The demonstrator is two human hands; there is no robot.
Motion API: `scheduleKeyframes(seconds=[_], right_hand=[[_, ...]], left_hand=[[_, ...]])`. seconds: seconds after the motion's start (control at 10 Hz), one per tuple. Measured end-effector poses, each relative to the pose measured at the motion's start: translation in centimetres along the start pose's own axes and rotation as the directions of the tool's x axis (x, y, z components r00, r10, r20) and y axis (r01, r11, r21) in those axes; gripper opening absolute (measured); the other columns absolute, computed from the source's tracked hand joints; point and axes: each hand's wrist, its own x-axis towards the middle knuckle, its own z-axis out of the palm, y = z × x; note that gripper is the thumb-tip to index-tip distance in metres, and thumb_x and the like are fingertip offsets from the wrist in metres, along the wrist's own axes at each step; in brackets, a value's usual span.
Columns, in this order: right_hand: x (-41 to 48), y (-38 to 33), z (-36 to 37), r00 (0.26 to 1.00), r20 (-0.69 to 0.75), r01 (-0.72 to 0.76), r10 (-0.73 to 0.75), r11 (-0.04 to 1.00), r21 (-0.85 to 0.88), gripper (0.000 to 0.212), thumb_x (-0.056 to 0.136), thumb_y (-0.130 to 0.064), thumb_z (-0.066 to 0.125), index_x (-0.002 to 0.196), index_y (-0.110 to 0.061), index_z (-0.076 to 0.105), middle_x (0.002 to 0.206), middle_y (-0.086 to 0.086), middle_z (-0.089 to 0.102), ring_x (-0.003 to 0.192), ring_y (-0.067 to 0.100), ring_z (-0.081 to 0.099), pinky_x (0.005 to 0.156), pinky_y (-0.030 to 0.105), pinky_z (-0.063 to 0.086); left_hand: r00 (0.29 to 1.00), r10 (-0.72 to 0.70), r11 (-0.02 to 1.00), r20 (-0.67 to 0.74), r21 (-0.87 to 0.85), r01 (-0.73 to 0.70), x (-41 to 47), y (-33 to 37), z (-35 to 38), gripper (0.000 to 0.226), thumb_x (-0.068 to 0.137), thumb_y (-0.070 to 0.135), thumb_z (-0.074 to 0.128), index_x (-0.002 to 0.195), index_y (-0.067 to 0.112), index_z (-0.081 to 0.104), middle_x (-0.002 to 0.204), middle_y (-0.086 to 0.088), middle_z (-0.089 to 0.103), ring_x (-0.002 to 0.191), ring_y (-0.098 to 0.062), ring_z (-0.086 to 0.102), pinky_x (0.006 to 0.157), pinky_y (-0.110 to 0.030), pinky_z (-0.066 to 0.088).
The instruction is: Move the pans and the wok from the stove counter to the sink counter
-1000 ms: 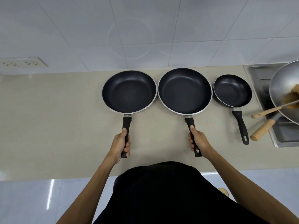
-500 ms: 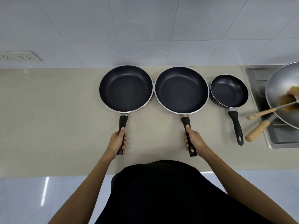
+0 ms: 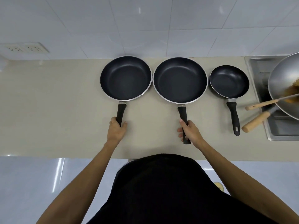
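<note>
Three black non-stick pans stand in a row on the beige counter (image 3: 48, 102). My left hand (image 3: 116, 128) grips the handle of the left pan (image 3: 125, 78). My right hand (image 3: 189, 131) grips the handle of the middle pan (image 3: 179, 80). To their right sits a small pan (image 3: 229, 81), untouched, its handle pointing toward me. At the right edge a grey metal wok (image 3: 284, 84) with a wooden handle (image 3: 255, 122) rests over the steel sink (image 3: 275, 131), holding brownish residue.
A wooden-handled utensil (image 3: 262, 104) leans in the wok. A white tiled wall (image 3: 145, 26) runs behind the counter, with a double socket (image 3: 24, 49) at the left. White floor shows below the counter edge.
Both hands keep their hold on the two pan handles. The left pan has shifted slightly toward the wall; the pans otherwise keep their places, and the view has drifted a little.
</note>
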Motion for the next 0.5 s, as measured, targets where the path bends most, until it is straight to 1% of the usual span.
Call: scheduleKeyframes(seconds=[0.1, 0.2, 0.3, 0.4, 0.5], right_hand=[[-0.5, 0.2, -0.8, 0.996, -0.022, 0.087, -0.091, 0.984, -0.159, 0.047, 0.097, -0.051, 0.058, 0.122, -0.011, 0.05, 0.087, 0.01, 0.07, 0.061, 0.021, 0.066, 0.06, 0.033, 0.055], [-0.8, -0.6, -2.0, 0.988, 0.046, 0.153, -0.145, 0.941, -0.302, 0.05, 0.097, -0.046, 0.062, 0.13, -0.012, 0.045, 0.074, 0.001, 0.069, 0.058, 0.013, 0.065, 0.054, 0.021, 0.046], [-0.8, -0.9, -2.8, 0.976, 0.082, 0.216, -0.2, 0.905, -0.368, 0.058, 0.098, -0.044, 0.062, 0.137, -0.006, 0.042, 0.077, -0.012, 0.061, 0.07, 0.005, 0.06, 0.065, 0.025, 0.046], [-1.7, -0.5, -2.6, 0.966, 0.117, 0.257, -0.229, 0.863, -0.435, 0.054, 0.098, -0.045, 0.061, 0.129, -0.003, 0.045, 0.089, 0.007, 0.069, 0.078, 0.021, 0.067, 0.066, 0.033, 0.052], [-2.6, -0.6, -2.6, 0.963, 0.129, 0.27, -0.238, 0.825, -0.496, 0.057, 0.1, -0.047, 0.058, 0.132, -0.002, 0.044, 0.112, 0.023, 0.069, 0.101, 0.038, 0.068, 0.085, 0.048, 0.057]], left_hand=[[0.984, 0.148, 0.958, -0.095, 0.261, -0.119, -1.8, 0.5, 0.7, 0.069, 0.094, 0.026, 0.069, 0.145, -0.008, 0.037, 0.135, -0.033, 0.051, 0.121, -0.05, 0.05, 0.097, -0.059, 0.047], [0.962, 0.26, 0.886, -0.089, 0.418, -0.201, -3.5, 1.7, 0.9, 0.075, 0.09, 0.03, 0.073, 0.146, -0.008, 0.039, 0.144, -0.031, 0.046, 0.13, -0.048, 0.045, 0.104, -0.056, 0.043], [0.953, 0.294, 0.85, -0.074, 0.476, -0.225, -4.5, 2.9, 1.5, 0.075, 0.09, 0.036, 0.07, 0.146, -0.004, 0.04, 0.147, -0.028, 0.043, 0.131, -0.045, 0.042, 0.104, -0.055, 0.042], [0.969, 0.246, 0.86, -0.019, 0.465, -0.21, -6.0, 4.2, 1.7, 0.075, 0.092, 0.042, 0.065, 0.148, -0.001, 0.039, 0.153, -0.026, 0.039, 0.137, -0.044, 0.037, 0.11, -0.053, 0.037], [0.954, 0.298, 0.833, 0.038, 0.478, -0.28, -6.8, 4.6, 2.3, 0.077, 0.096, 0.051, 0.059, 0.151, 0.002, 0.036, 0.158, -0.024, 0.035, 0.144, -0.044, 0.031, 0.117, -0.051, 0.028]])
